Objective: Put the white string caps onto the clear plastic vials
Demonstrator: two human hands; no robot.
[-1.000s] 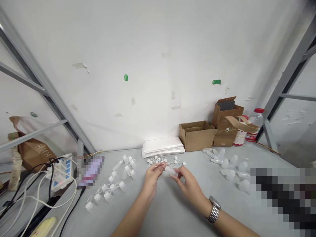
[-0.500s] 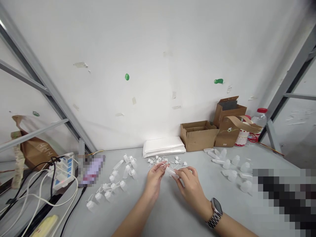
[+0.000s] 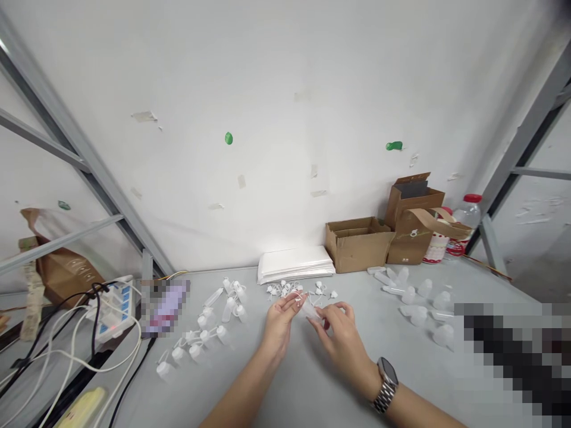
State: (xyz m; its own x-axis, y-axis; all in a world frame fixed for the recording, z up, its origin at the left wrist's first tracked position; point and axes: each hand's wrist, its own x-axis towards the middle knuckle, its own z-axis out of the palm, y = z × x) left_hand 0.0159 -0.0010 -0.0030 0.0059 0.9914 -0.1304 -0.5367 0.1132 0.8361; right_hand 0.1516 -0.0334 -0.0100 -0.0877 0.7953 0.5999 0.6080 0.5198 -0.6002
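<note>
A small translucent bottle (image 3: 310, 310) is held between my two hands above the grey table. My left hand (image 3: 282, 321) pinches a white cap with a loop at the bottle's upper left end. The fingers of my right hand (image 3: 341, 333) close on the bottle's lower right side. Behind my hands lie several loose white caps (image 3: 283, 289). Capped bottles (image 3: 204, 337) stand and lie to the left. More translucent bottles without visible caps (image 3: 417, 315) lie at the right.
A stack of white sheets (image 3: 295, 264) lies by the wall, beside an open cardboard box (image 3: 360, 246), a brown paper bag (image 3: 408, 232) and a red-capped plastic bottle (image 3: 469, 211). At the left are a power strip (image 3: 116, 312) with cables and a blurred purple object (image 3: 167, 309).
The bottle between my hands has tilted a little. My right fingers have shifted slightly along it, and my right wrist has moved slightly left.
</note>
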